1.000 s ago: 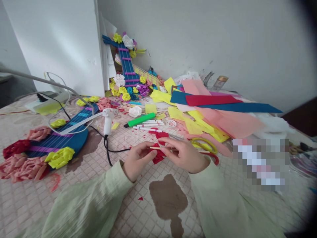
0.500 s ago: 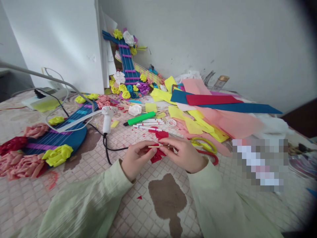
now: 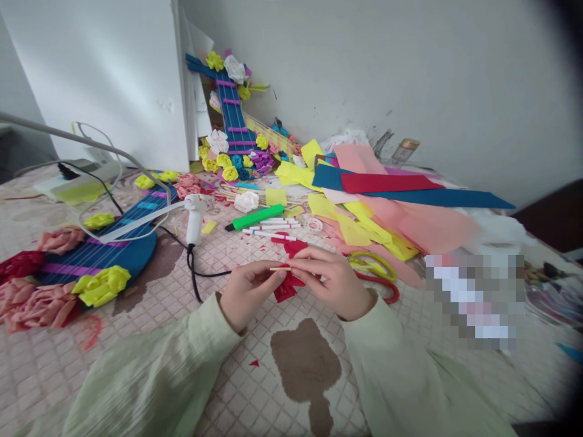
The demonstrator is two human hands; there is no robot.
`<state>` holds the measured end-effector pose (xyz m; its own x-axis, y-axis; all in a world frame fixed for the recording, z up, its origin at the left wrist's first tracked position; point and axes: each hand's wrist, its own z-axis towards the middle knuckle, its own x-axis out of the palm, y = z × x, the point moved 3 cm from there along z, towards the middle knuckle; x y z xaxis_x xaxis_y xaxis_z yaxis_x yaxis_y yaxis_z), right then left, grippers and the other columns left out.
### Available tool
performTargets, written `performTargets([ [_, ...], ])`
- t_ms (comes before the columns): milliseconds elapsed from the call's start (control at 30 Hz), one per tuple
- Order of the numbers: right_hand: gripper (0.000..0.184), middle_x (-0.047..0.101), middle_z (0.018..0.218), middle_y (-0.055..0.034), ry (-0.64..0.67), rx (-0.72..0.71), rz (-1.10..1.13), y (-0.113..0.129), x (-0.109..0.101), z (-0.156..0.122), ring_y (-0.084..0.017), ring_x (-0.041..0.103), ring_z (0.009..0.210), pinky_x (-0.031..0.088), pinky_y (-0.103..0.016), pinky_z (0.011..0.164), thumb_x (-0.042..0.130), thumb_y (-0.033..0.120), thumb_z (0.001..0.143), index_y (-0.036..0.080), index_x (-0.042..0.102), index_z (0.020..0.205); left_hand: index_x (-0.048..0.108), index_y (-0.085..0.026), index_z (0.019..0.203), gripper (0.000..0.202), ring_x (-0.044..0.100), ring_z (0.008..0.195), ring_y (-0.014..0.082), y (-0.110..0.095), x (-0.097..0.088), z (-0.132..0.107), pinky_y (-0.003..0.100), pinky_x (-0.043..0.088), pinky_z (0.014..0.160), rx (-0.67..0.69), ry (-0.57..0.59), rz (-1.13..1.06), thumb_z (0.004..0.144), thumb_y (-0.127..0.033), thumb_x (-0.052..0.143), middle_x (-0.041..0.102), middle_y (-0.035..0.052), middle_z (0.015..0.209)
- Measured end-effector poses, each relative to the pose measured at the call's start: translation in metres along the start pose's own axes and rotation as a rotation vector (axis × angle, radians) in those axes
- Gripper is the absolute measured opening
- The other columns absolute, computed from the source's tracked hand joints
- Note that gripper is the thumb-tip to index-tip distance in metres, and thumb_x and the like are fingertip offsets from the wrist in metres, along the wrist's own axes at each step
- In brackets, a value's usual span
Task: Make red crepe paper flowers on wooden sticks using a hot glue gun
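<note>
My left hand (image 3: 249,294) is closed, thumb and fingers pinching a thin wooden stick (image 3: 279,269). My right hand (image 3: 336,284) is closed on the stick's other end, its fingertips close to my left ones. Red crepe paper (image 3: 285,291) shows between and below the fingers; whether it is attached to the stick is hidden. More red paper (image 3: 294,247) lies just beyond my hands. Scissors with yellow handles (image 3: 376,267) and a red handle (image 3: 387,290) lie by my right hand.
A white glue gun (image 3: 194,224) with a black cord stands left. A blue paper guitar (image 3: 136,252) with paper flowers lies beside it; another guitar (image 3: 234,115) leans at the back. A green marker (image 3: 257,216), white sticks (image 3: 273,228) and coloured paper strips (image 3: 410,197) lie ahead.
My right fingers have shifted slightly along the stick, and my hands stay close together. The whole view has moved slightly; the objects on the table look unchanged.
</note>
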<state>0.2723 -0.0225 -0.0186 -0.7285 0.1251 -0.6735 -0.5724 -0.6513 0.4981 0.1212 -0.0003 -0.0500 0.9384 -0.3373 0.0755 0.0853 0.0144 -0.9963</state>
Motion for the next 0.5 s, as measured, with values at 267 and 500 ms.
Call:
performTargets([
  [267,0.019,0.065,0.086,-0.0054,-0.054,0.018,0.032,-0.0006,0.0,-0.0015,-0.014,0.061,0.078,0.052,-0.027,0.07,0.052,0.014,0.083,0.019,0.068,0.092,0.071,-0.013,0.077,0.019,0.064,0.066,0.0153,0.0017,0.0,-0.001,0.026,0.053,0.064,-0.003,0.016,-0.001,0.069,-0.03,0.068,0.073,0.0066,0.075],
  [500,0.021,0.065,0.085,-0.0061,0.015,0.068,0.039,0.0005,-0.0009,-0.0003,-0.014,0.061,0.074,0.051,-0.028,0.068,0.052,0.016,0.084,0.018,0.067,0.098,0.071,-0.014,0.079,0.02,0.065,0.07,0.0172,0.001,-0.0002,-0.0003,0.028,0.053,0.068,0.067,0.033,0.063,0.071,-0.031,0.066,0.073,0.0075,0.078],
])
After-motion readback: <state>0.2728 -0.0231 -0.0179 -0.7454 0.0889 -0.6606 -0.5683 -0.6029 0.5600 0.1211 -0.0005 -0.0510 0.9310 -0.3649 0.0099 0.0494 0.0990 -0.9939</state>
